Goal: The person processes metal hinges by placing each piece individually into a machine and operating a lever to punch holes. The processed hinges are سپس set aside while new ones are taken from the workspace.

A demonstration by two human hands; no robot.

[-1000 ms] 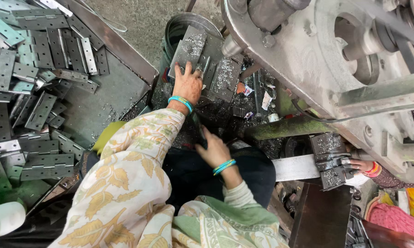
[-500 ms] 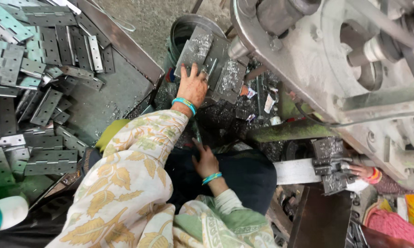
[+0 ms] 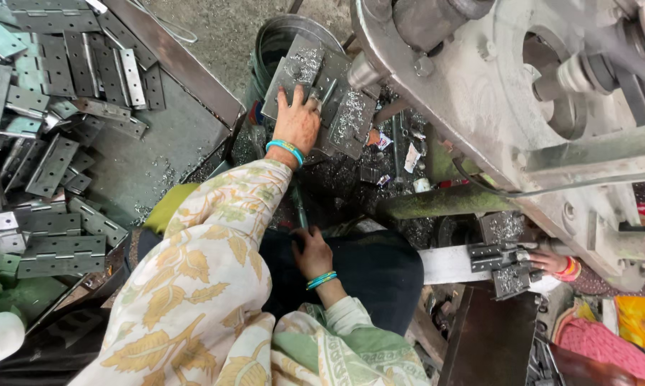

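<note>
Hinges of grey metal lie heaped in the tray at the left, many overlapping and some tilted on edge near its rim; a slight knock to the tray could send the loose ones sliding toward the person's lap. Just right of the tray, the left hand lies flat with fingers spread on a hinge plate that rests on the rim of a round metal bucket, close under the big machine. The plate is dusted with bright metal shavings, and a palm pressed on them could be pricked or cut. The plate also overhangs the bucket, so uneven pressure may tip it in. The hand sits near the machine's projecting shaft, where a sleeve or bangle might catch if the part turns. Lower down, the right hand rests on the dark cloth of the lap, fingers loosely curled, seemingly gripping nothing. At the far right another person's hand touches a hinge at the machine, so a sudden shift there could pinch fingers.
</note>
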